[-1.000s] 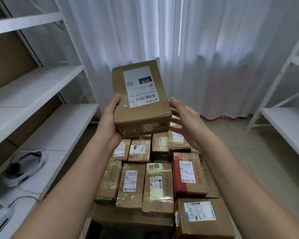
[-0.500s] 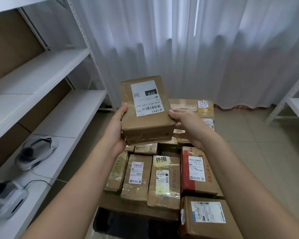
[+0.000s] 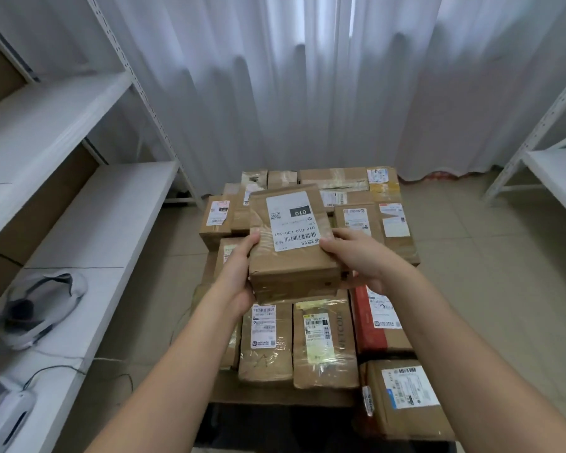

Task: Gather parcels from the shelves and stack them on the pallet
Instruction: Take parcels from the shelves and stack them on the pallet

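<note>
Both hands clasp a taped brown parcel (image 3: 291, 246) above the middle of the stacked parcels (image 3: 314, 341) on the pallet; the left hand (image 3: 237, 273) grips its nine o'clock edge, the right hand (image 3: 356, 256) its three o'clock edge. The glossy tape looks slippery, so the parcel could slide out, or land askew on the uneven stack and tip. Its white label (image 3: 291, 220) reads "010" and "010-010-L30-551"; a box at six o'clock shows, perhaps, "NETCOD".

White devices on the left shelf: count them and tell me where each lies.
2. One white device lies on the lowest shelf board; the other device sits nearer, at the bottom-left corner, cut off by the frame. Others may lie out of view.
</note>
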### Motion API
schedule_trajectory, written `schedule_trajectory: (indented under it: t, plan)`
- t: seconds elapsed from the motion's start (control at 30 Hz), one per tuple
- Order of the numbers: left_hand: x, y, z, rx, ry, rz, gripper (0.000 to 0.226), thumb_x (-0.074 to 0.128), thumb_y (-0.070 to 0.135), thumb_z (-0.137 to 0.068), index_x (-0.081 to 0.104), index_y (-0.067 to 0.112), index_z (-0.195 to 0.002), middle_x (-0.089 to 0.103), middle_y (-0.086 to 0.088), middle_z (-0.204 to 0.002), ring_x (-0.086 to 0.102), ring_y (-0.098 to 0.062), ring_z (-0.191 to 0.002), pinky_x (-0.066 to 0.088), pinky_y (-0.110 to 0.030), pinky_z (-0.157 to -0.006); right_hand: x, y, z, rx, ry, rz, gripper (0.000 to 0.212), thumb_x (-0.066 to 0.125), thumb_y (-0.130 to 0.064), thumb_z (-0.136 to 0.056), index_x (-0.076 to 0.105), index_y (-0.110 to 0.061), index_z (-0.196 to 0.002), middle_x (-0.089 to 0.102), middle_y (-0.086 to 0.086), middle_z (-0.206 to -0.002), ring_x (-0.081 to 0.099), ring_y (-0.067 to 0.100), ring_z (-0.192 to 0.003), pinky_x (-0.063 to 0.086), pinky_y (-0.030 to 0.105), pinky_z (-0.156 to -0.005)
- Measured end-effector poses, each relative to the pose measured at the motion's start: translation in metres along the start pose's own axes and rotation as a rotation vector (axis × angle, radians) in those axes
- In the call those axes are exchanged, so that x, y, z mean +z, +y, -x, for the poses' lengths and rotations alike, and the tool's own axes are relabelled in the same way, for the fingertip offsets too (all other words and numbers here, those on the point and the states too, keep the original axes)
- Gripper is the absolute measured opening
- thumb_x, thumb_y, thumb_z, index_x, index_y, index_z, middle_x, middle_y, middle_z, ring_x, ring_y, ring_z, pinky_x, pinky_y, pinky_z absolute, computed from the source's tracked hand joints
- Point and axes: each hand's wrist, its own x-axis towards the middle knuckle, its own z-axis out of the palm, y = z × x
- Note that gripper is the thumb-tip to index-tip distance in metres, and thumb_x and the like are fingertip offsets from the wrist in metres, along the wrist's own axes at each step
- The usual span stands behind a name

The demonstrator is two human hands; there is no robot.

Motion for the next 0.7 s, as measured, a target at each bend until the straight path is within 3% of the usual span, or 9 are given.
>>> schedule_trajectory:
  t: [0.17,0.33,0.43,0.6,0.7]
  plan:
    - [-0.023,0.004,-0.033,-0.101,-0.022,-0.054,0.039,0.051,0.044,-0.098,0.063,0.014,-0.12,0.074,-0.014,-0.106,0.07,-0.032,-0.1,0.055,-0.046,-0.088,0.036,0.0,-0.019,0.118,0.08,-0.009,0.023,0.045,-0.021,-0.102,0.055,-0.02,-0.123,0.062,0.004,-0.105,0.059,0.023,-0.087,0.055,0.054,-0.089]
    - [-0.048,0.01,-0.06,-0.157,-0.008,-0.153,0.029,0.044,0.029,-0.104,0.059,0.01,-0.119,0.073,-0.013,-0.103,0.07,-0.028,-0.09,0.057,-0.043,-0.078,0.073,0.008,-0.036,0.166,0.164,-0.012,0.034,0.042,-0.017,-0.103,0.048,-0.023,-0.135,0.057,-0.005,-0.102,0.055,0.016,-0.088,0.05,0.037,-0.071]
    - [-0.059,0.009,-0.072,-0.201,-0.013,-0.21,0.027,0.043,0.026,-0.105,0.058,0.007,-0.116,0.072,-0.014,-0.102,0.07,-0.029,-0.089,0.057,-0.043,-0.075,0.086,0.017,-0.04,0.206,0.172,-0.009,0.038,0.042,-0.018,-0.103,0.044,-0.02,-0.141,0.055,-0.002,-0.113,0.053,0.012,-0.088,0.047,0.036,-0.074]
    - [-0.072,-0.006,-0.077,-0.267,0.006,-0.243,0.026,0.039,0.026,-0.106,0.057,0.007,-0.104,0.07,-0.012,-0.09,0.067,-0.026,-0.079,0.055,-0.04,-0.068,0.1,0.026,-0.043,0.269,0.144,0.017,0.04,0.044,-0.019,-0.103,0.043,-0.017,-0.142,0.058,0.006,-0.125,0.057,0.019,-0.095,0.046,0.032,-0.063]
    - [-0.08,-0.01,-0.074,-0.289,0.03,-0.221,0.028,0.039,0.027,-0.106,0.058,0.008,-0.102,0.069,-0.011,-0.09,0.067,-0.026,-0.08,0.054,-0.04,-0.065,0.103,0.029,-0.048,0.257,0.122,0.04,0.042,0.045,-0.019,-0.103,0.042,-0.016,-0.145,0.058,0.005,-0.13,0.056,0.019,-0.101,0.045,0.031,-0.065]
